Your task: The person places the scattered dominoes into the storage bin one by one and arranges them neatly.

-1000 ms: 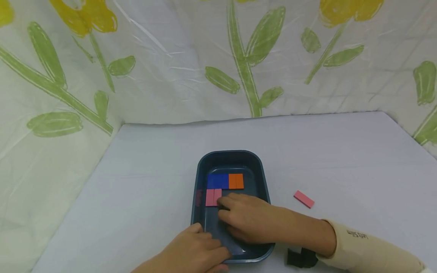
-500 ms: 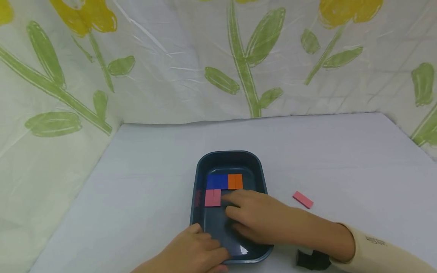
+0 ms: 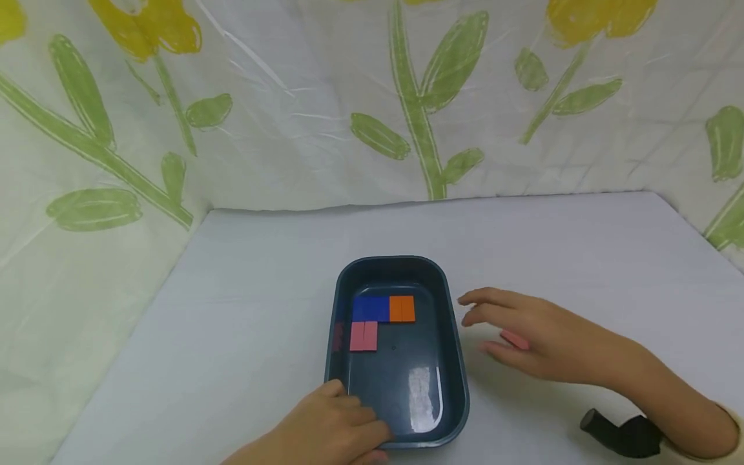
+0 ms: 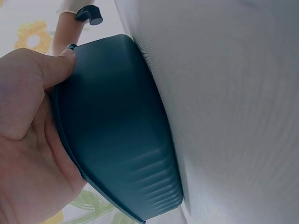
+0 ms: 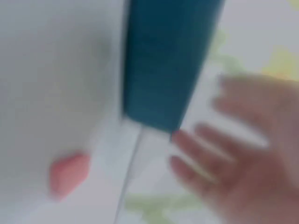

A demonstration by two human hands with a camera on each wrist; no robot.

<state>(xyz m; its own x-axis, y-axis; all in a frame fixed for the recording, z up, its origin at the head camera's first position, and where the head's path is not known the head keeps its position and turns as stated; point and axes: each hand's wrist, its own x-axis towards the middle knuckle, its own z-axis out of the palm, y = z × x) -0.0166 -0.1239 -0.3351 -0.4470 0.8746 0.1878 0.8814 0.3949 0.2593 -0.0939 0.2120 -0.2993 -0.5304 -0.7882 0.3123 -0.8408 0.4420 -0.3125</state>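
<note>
A dark teal tray [image 3: 407,400] stands on the table. My left hand [image 3: 334,423] grips its near left rim, the thumb on the edge and the fingers curled over it in the left wrist view. Inside the tray lie blue tiles [image 3: 371,309] beside two orange tiles [image 3: 402,309], with two pink tiles [image 3: 363,336] in a row below. My right hand [image 3: 540,336], fingers spread and holding nothing, hovers right of the tray. Under it a loose pink tile [image 3: 515,340] lies on the table, partly hidden by the hand; the right wrist view is blurred.
The white tabletop [image 3: 261,310] reaches back to a white sheet painted with flowers [image 3: 418,116]. A black wrist mount [image 3: 624,434] is at my right wrist, low over the table.
My right hand has lifted out of the tray and moved right, over the loose pink tile. My left hand and the tiles in the tray stay where they were.
</note>
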